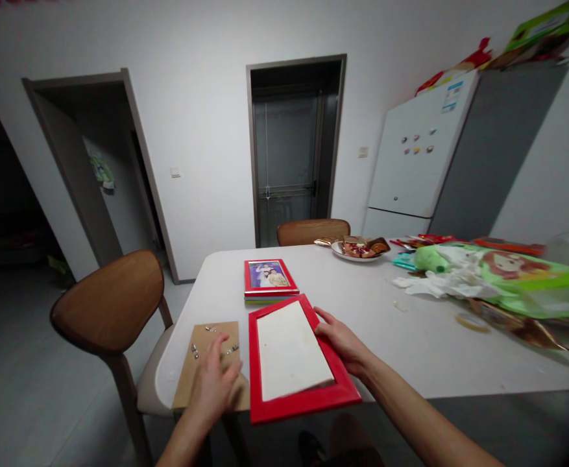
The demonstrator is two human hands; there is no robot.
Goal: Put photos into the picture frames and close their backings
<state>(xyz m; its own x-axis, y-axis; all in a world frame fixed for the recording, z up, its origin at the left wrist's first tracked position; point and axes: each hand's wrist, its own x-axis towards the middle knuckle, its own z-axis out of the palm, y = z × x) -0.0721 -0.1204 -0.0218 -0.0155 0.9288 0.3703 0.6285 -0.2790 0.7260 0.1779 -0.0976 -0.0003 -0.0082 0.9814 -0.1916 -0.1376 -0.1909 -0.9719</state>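
My right hand (340, 340) grips the right side of a red picture frame (306, 407), its thumb on the face of the border. A white sheet (291, 353) lies askew inside the frame's opening. The frame is tilted over the table's front edge. Over a brown backing board (184, 383) at the left, my left hand (216, 373) hovers with fingers apart, holding nothing. Small metal clips (195, 351) are on the board; whether the fingers touch it I cannot tell. Behind the frame sits a stack of frames, the top one a red picture frame (270, 290) with a photo of people.
The white table (362, 311) carries a plate of snacks (362, 258) at the back. Green and white plastic bags (522, 279) and a tape roll (472, 323) lie on its right. Brown chairs (113, 298) stand at the left and behind. A fridge (415, 149) is at the back right.
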